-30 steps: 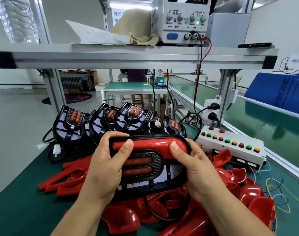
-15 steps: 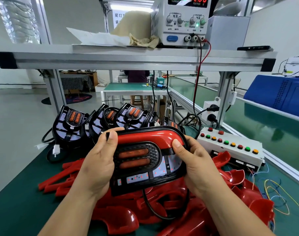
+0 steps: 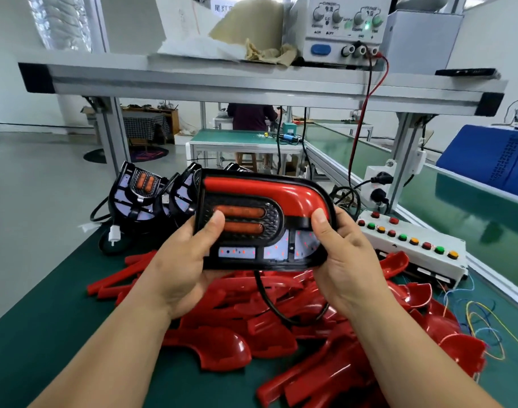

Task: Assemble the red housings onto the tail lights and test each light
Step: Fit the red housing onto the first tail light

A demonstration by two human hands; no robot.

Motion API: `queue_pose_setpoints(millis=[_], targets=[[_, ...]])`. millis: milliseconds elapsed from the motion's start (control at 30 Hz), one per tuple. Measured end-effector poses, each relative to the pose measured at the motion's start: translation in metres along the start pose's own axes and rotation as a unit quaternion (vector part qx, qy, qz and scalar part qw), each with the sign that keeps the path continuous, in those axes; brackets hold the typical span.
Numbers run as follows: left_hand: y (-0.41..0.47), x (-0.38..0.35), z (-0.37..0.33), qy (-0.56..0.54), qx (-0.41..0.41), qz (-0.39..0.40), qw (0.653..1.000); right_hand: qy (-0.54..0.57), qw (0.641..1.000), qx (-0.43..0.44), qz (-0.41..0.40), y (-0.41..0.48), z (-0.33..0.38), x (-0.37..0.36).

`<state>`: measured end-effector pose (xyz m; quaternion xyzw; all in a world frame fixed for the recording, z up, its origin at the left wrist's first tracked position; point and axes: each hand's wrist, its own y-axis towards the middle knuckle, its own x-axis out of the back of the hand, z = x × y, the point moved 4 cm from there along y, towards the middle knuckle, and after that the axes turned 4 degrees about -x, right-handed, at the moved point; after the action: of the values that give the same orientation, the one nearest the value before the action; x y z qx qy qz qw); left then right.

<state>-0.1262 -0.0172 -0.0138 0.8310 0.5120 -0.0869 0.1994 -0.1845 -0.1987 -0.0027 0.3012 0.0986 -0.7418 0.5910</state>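
Gripping black tail light [image 3: 271,231], glossy curved red housing [image 3: 281,192]

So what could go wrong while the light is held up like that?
The black cable hanging from the tail light loops into the pile of loose red housings, so it might snag and drag some along. The red housing on the light may not be fully clicked in, and could pop off as the left hand and right hand squeeze its ends.
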Motion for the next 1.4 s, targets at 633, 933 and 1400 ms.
queue_pose_setpoints(millis=[633,933,1400], targets=[[-0.004,0.037,0.017,-0.226,-0.012,-0.183,0.957,-0.824,0.393,0.235,0.334,-0.07,-0.088,-0.035],[-0.005,0.05,0.003,-0.161,-0.039,-0.163,0.973,-0.504,0.812,0.194,0.223,-0.056,-0.003,-0.027],[-0.015,0.007,0.012,-0.031,-0.014,-0.028,0.999,-0.303,0.947,0.074,0.076,-0.008,0.024,0.031]])
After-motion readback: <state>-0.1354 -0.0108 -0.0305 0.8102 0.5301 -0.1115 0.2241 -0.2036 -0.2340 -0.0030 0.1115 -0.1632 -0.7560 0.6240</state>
